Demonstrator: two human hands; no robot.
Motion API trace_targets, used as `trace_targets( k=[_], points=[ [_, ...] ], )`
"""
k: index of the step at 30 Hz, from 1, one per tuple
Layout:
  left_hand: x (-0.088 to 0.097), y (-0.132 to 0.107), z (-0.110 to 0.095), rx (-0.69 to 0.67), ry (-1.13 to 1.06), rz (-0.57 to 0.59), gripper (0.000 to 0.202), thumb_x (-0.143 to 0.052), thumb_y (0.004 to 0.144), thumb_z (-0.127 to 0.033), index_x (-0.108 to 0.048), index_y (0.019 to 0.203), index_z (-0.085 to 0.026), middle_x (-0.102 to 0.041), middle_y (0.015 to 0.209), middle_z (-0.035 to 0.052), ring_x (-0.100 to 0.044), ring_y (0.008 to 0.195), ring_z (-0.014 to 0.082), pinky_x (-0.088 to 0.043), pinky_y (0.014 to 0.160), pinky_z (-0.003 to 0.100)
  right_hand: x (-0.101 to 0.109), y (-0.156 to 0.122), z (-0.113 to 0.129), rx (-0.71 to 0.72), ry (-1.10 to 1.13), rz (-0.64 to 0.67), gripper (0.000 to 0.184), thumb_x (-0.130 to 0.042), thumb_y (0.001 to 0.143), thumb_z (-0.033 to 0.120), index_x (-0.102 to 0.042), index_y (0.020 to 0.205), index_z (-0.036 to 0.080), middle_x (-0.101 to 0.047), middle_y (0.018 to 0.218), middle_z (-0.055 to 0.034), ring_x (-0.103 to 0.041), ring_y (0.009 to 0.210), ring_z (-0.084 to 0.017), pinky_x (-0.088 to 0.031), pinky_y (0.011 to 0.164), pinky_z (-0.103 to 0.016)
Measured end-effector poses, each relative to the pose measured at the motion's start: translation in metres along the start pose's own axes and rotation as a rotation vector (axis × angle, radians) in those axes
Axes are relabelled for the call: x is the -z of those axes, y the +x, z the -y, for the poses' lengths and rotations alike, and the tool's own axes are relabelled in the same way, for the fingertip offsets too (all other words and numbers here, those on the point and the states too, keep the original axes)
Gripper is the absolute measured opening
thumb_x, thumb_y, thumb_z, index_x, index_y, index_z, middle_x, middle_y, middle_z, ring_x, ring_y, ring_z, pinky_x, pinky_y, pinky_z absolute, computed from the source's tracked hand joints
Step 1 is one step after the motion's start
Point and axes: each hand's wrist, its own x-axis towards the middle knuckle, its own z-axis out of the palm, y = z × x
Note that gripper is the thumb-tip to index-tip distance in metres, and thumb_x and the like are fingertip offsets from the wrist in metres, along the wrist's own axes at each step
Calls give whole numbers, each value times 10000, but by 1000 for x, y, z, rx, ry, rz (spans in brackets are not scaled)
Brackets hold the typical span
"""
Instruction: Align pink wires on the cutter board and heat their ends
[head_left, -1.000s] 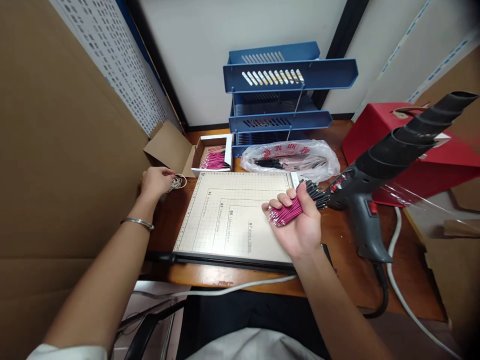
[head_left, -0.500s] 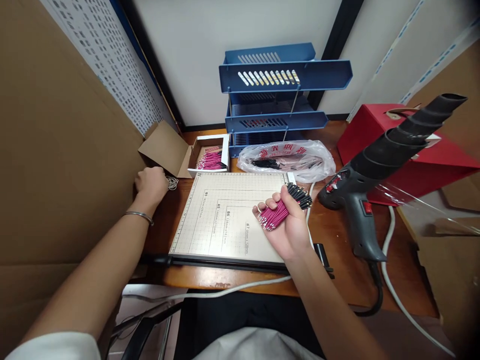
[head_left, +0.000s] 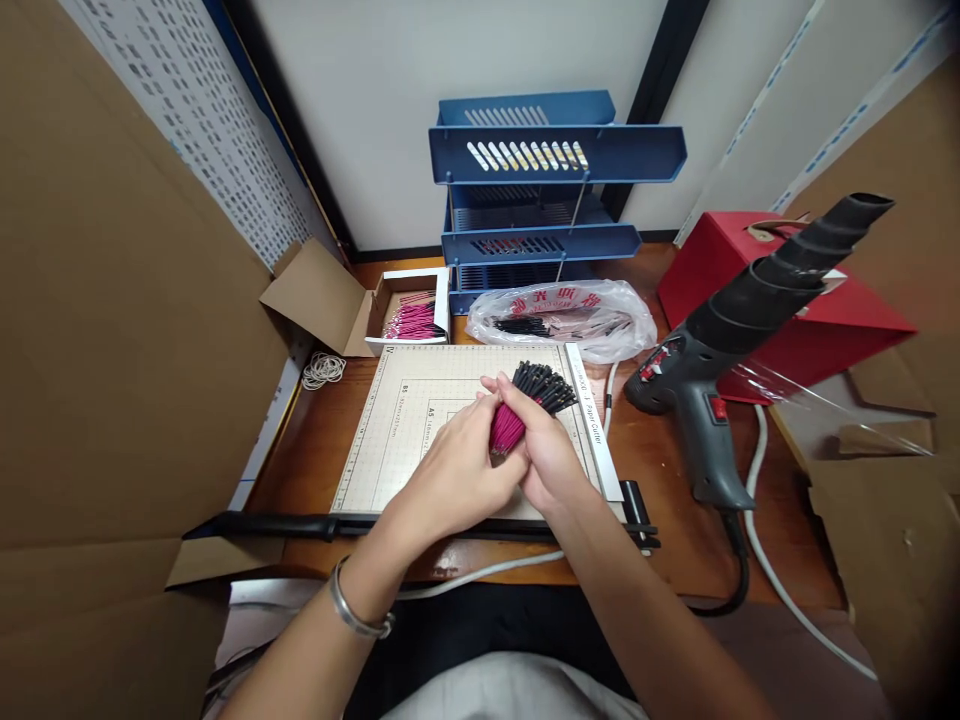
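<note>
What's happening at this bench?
A person has a bundle of thin pink-and-black sticks in both hands, above a paper cutter. The right hand grips it, black ends pointing away; the left hand is against the pink part, its fingers partly hidden. More pink sticks lie in an open box behind the cutter, beside a plastic bag. Pale loops lie to the left, and a gun-shaped tool stands to the right.
</note>
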Motion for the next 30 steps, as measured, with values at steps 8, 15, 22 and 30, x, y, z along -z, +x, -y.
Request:
trace_targets(
  k=[8,15,22,30],
  points=[
    [-3,21,8,-2,-54,147,191,-450,966,-257,-532,1113,-167,-696,1091,156,-674,1013,311,-533,890,478,-2,-1,6,96,-41,-68,423,-970,559,383,-781,857,149,-769,898,-20,-705,900,-162,-572,896,-266],
    [6,39,22,-17,-63,184,183,-437,1001,-312,-535,1094,-189,-682,1085,128,-655,1033,289,-530,929,479,-5,9,14,78,-3,105,407,-958,555,349,-753,869,191,-756,914,6,-701,983,-163,-537,1008,-269],
    [18,61,35,-59,85,271,187,-460,981,-280,-531,1128,-188,-678,1157,129,-640,1070,288,-496,977,463,32,-28,27,76,-21,-162,527,-828,731,582,-669,1104,246,-649,1381,-115,-594,1340,-268,-405,1214,-433],
    [-4,63,30,-31,227,343,159,-453,1009,-311,-515,1091,-189,-666,1085,138,-642,994,290,-498,872,416,77,-56,31,629,-531,-278,411,-821,784,432,-675,1117,238,-730,1119,-51,-706,1009,-187,-547,923,-318]
  ],
)
